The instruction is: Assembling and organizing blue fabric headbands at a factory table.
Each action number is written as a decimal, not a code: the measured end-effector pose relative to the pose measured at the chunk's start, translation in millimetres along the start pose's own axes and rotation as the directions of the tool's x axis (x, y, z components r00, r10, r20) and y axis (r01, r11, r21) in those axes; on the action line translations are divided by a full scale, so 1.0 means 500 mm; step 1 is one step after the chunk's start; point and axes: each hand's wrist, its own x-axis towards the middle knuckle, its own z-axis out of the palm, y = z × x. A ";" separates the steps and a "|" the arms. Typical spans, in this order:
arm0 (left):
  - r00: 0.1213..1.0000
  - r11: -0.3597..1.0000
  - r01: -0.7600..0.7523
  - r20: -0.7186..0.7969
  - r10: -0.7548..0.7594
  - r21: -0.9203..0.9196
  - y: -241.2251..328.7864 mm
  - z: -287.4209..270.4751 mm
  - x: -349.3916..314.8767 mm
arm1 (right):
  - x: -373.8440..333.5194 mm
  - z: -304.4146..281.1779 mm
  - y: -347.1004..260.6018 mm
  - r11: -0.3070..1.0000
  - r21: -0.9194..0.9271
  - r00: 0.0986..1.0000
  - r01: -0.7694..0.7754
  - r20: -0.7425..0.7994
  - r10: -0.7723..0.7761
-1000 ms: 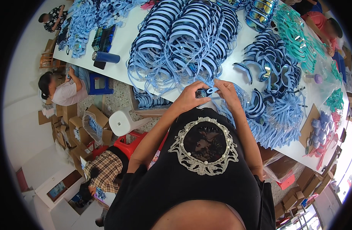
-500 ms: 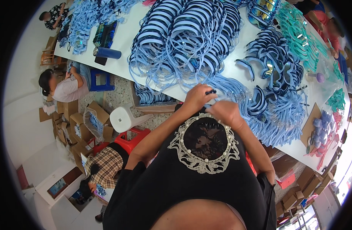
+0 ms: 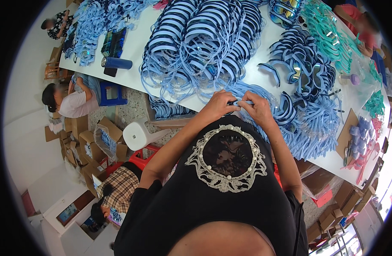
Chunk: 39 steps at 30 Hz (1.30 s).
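At the table's near edge, my left hand (image 3: 220,105) is closed on the dark side of a pair of swim goggles (image 3: 232,103), most of it hidden by the fingers. A light blue strap end runs from there into my right hand (image 3: 258,110), whose thumb and fingers pinch it. Right beyond both hands lies a bundle of light blue straps (image 3: 251,90) on the table. Tall nested rows of blue goggles (image 3: 200,42) stand past them. To the right is a looser heap of blue goggles (image 3: 304,64), some with mirrored lenses.
The white table (image 3: 260,59) also bears a blue bottle (image 3: 116,63), green goggles (image 3: 332,38) and a brown cardboard sheet (image 3: 347,134). Left of me are a white stool (image 3: 136,135), a red stool (image 3: 145,157) and open cartons (image 3: 112,132). Several people are nearby.
My right hand has turned and lifted slightly, its blurred motion settling into a pinch on the strap. My left hand stays nearly in place. The view has shifted a little.
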 end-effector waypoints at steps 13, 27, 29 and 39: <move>0.986 0.966 0.129 0.135 -0.100 -0.226 -0.014 -0.003 -0.044 | 0.002 0.023 0.036 0.993 0.112 0.984 -0.023 0.180 0.003; 0.979 0.851 0.196 0.048 -0.198 -0.488 -0.015 0.006 -0.040 | 0.063 0.103 0.102 0.905 0.358 0.973 -0.228 0.067 0.219; 0.951 0.725 0.295 0.118 -0.286 -0.622 -0.027 -0.033 -0.044 | 0.072 0.078 0.058 0.815 0.471 0.935 -0.339 0.263 0.237; 0.665 0.886 -0.086 -0.688 -0.290 -0.456 -0.045 -0.231 -0.016 | 0.343 0.149 0.063 0.122 0.890 0.892 -0.439 0.416 0.174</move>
